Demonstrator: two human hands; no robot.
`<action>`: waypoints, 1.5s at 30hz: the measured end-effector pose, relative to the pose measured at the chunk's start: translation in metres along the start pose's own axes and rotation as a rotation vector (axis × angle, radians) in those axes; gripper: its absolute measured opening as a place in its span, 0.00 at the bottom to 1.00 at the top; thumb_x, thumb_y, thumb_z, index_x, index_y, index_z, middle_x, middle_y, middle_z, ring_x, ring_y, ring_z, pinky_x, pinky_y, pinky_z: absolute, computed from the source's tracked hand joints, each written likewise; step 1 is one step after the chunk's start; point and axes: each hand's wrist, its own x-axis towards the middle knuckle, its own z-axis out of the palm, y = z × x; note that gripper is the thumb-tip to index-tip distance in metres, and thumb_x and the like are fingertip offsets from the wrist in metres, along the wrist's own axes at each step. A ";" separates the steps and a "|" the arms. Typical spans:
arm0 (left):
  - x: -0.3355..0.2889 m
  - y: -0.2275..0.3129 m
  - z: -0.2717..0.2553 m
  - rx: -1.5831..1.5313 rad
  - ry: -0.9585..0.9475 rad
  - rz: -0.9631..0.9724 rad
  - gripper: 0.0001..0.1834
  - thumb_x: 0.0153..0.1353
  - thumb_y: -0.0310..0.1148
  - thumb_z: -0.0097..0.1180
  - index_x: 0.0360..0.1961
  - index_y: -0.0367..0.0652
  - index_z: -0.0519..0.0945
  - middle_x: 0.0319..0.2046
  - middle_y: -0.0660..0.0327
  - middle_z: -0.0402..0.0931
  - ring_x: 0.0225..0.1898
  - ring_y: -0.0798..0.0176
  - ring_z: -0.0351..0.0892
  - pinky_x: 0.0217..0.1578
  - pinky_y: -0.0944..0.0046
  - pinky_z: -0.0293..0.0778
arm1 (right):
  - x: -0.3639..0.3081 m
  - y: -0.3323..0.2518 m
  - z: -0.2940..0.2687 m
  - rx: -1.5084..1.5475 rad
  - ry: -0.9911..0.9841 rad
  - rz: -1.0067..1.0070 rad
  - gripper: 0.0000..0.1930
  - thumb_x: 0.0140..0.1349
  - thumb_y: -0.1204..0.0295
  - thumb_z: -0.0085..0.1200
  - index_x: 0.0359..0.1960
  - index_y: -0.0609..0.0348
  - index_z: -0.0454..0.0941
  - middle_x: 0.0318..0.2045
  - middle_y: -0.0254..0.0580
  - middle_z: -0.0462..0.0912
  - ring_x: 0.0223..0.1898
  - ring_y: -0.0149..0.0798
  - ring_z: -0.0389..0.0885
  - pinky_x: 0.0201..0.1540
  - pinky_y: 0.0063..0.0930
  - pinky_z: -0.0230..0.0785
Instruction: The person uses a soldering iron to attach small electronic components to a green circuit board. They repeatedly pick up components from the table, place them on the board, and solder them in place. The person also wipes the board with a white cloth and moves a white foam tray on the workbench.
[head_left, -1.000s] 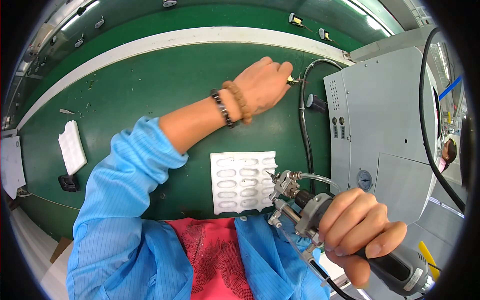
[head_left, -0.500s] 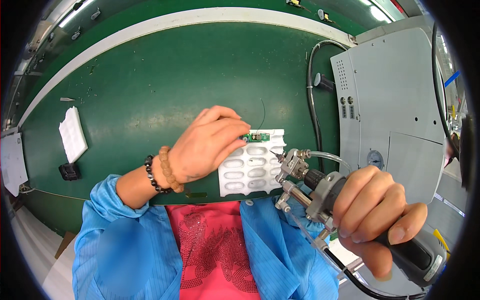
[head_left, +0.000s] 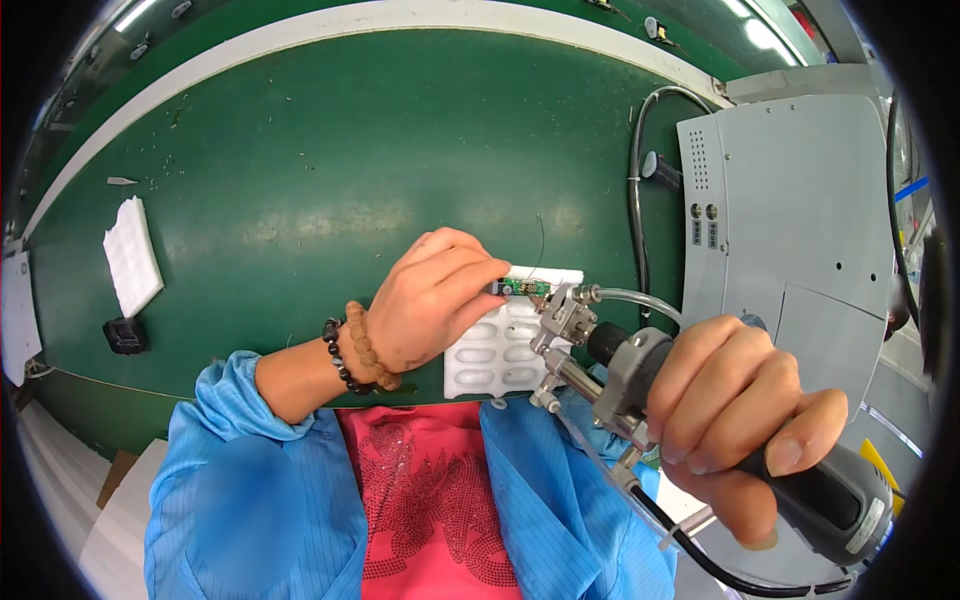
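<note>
A small green circuit board [head_left: 524,287] with a thin dark wire standing up from it is pinched in the fingertips of my left hand [head_left: 430,300]. It is held at the far edge of a white moulded tray [head_left: 470,353] with rows of oval pockets. My right hand [head_left: 735,420] is wrapped round the black grip of a power tool [head_left: 630,375] with a metal head, a clear hose and a black cable. The tool's metal nose sits right by the board's right end. Its very tip is hard to make out, so I cannot tell whether it touches the board.
A large grey machine cabinet [head_left: 780,220] stands at the right, with a black cable [head_left: 637,190] looping beside it and a small dark cylinder [head_left: 662,172]. At the left lie a white foam piece [head_left: 132,258] and a black block [head_left: 126,336]. Scraps dot the green table [head_left: 350,150].
The tool's nose has come left and up to the circuit board from over the tray's pockets. My left hand still pinches the board; the whole view has shifted slightly.
</note>
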 end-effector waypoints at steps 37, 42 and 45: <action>-0.004 0.002 -0.003 0.020 0.081 -0.029 0.17 0.44 0.27 0.72 0.38 0.38 0.84 0.37 0.58 0.82 0.42 0.53 0.79 0.45 0.56 0.76 | -0.004 -0.037 -0.005 0.084 0.122 -0.089 0.18 0.60 0.61 0.67 0.37 0.58 0.69 0.16 0.28 0.73 0.14 0.23 0.73 0.17 0.15 0.71; 0.022 0.017 -0.041 -0.069 0.043 -0.153 0.16 0.46 0.28 0.73 0.38 0.42 0.85 0.37 0.59 0.82 0.40 0.54 0.79 0.45 0.58 0.74 | -0.012 -0.045 -0.012 0.014 0.168 -0.113 0.18 0.59 0.64 0.67 0.36 0.58 0.69 0.15 0.29 0.73 0.12 0.24 0.73 0.16 0.14 0.71; 0.060 -0.007 -0.083 0.051 0.041 -0.270 0.16 0.49 0.32 0.73 0.41 0.41 0.85 0.37 0.58 0.82 0.39 0.55 0.79 0.45 0.60 0.74 | -0.012 -0.039 -0.013 -0.011 0.163 -0.098 0.19 0.60 0.63 0.67 0.38 0.58 0.68 0.15 0.29 0.74 0.12 0.23 0.72 0.15 0.15 0.71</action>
